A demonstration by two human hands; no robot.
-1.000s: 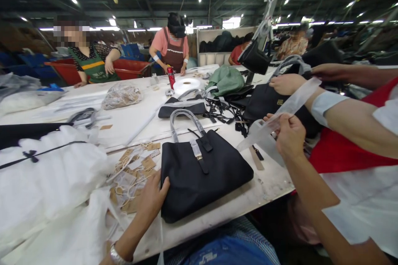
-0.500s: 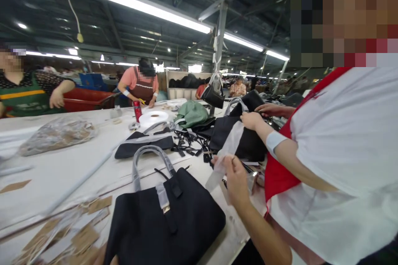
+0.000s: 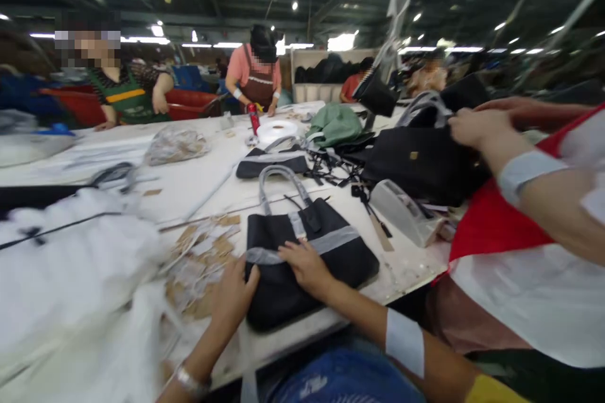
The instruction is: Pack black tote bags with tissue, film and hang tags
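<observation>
A black handbag [image 3: 278, 289] lies on the white table in front of me, its handles [image 3: 283, 171] wrapped in clear film. A translucent plastic strip [image 3: 334, 240] runs across its front. At the bag's left side, my left hand [image 3: 235, 293] grips the edge, thumb on the front and fingers at the side. Stretched out over the middle of the bag, my right hand [image 3: 306, 269] presses its fingers on the strip near the small metal clasp.
Cardboard tags [image 3: 208, 252] with strings are piled left of the bag, beside white wrapping material [image 3: 70, 277]. A clear plastic holder [image 3: 401, 211] stands to the right, near a co-worker's hands [image 3: 482, 123] on another black bag [image 3: 420, 157]. A white tape roll [image 3: 277, 130] lies farther back.
My right hand has moved left from beside the co-worker onto the bag, bringing the plastic strip across its front. My left hand has come into fuller view. The camera has turned right and down.
</observation>
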